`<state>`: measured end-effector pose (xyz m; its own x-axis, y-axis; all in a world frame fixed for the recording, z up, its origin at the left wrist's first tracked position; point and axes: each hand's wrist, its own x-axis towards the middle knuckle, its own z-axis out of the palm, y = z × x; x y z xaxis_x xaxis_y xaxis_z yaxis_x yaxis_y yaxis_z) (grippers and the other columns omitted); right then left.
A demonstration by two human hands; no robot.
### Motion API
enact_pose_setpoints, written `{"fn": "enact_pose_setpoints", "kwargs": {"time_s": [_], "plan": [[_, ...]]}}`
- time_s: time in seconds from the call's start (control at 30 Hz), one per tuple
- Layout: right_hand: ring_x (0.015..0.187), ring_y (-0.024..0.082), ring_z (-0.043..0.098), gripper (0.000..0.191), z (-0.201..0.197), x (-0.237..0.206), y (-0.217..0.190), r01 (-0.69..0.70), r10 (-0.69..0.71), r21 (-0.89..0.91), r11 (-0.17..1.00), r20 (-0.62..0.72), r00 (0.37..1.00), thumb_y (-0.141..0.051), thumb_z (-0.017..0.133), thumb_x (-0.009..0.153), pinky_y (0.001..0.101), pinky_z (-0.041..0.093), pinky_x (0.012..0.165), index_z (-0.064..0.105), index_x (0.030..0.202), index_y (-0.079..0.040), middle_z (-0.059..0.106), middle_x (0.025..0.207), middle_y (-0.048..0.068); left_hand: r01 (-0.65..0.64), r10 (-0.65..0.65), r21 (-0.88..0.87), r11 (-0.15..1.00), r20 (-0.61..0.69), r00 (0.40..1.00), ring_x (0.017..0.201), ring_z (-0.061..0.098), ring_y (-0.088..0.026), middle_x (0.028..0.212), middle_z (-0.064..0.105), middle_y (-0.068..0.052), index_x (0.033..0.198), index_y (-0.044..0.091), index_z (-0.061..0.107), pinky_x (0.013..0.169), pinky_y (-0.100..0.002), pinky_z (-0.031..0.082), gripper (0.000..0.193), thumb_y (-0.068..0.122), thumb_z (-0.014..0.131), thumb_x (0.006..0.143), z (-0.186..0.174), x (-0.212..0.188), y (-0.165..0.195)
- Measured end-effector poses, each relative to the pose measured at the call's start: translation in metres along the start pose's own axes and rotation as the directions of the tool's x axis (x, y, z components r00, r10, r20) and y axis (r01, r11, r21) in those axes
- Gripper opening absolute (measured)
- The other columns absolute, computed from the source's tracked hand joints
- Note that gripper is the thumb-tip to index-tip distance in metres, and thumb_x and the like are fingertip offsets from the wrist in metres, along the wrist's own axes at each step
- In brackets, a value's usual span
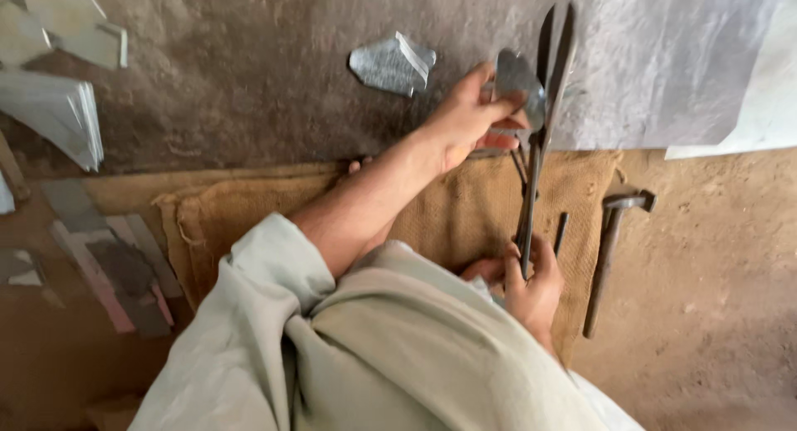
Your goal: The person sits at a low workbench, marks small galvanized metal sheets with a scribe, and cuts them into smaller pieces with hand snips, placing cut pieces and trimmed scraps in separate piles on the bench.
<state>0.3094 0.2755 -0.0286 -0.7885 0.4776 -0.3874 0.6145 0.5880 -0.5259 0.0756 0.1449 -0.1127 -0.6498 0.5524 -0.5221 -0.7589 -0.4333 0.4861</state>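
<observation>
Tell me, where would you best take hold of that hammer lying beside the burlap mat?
Probably on the long dark handle of the hammer, about midway, coming down from above. It lies flat on the earthen floor with its metal head at the far end, and the shaft is straight and bare. Its right side is open ground, while the burlap mat and the right hand crowd the left.

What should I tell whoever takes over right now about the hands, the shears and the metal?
Left hand: holds a small sheet-metal piece between the open blades of the long shears.
Right hand: grips the shears' handles low over the burlap mat.
Done: one cut scrap lies on the floor beyond.
Left: the held piece is not yet cut through.
Hammer lies untouched to the right.
</observation>
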Motion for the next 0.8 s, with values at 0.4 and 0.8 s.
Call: {"fn": "enact_pose_setpoints", "kwargs": {"time_s": [0.4, 0.8], "plan": [[0.097, 0.034, 0.061, 0.02, 0.015, 0.003, 0.018, 0.232, -0.291, -0.261, 0.937, -0.213, 0.933, -0.023, 0.072, 0.095, 0.0455, 0.04, 0.091, 0.068, 0.104, -0.006, 0.069, 0.1, 0.011, -0.462, 0.647, 0.769, 0.442, 0.083, 0.758, 0.078, 0.075, -0.016, 0.097, 0.077, -0.009, 0.117, 0.005, 0.06, 0.061, -0.029, 0.06, 0.028, 0.002, 0.072, 0.092, -0.027, -0.037, 0.009], [0.094, 0.03, 0.064, 0.023, 0.014, 0.008, 0.02, 0.254, -0.29, -0.199, 0.947, -0.177, 0.941, -0.023, 0.072, 0.094, 0.0449, 0.043, 0.088, 0.067, 0.108, -0.006, 0.068, 0.099, 0.01, -0.202, 0.606, 0.958, 0.204, 0.038, 0.795, 0.053, 0.061, -0.008, 0.066, 0.064, 0.0, 0.092, 0.01, 0.065, 0.044, -0.027, 0.048, 0.021, 0.024, 0.057, 0.105, 0.015, 0.083, 0.113]]}}
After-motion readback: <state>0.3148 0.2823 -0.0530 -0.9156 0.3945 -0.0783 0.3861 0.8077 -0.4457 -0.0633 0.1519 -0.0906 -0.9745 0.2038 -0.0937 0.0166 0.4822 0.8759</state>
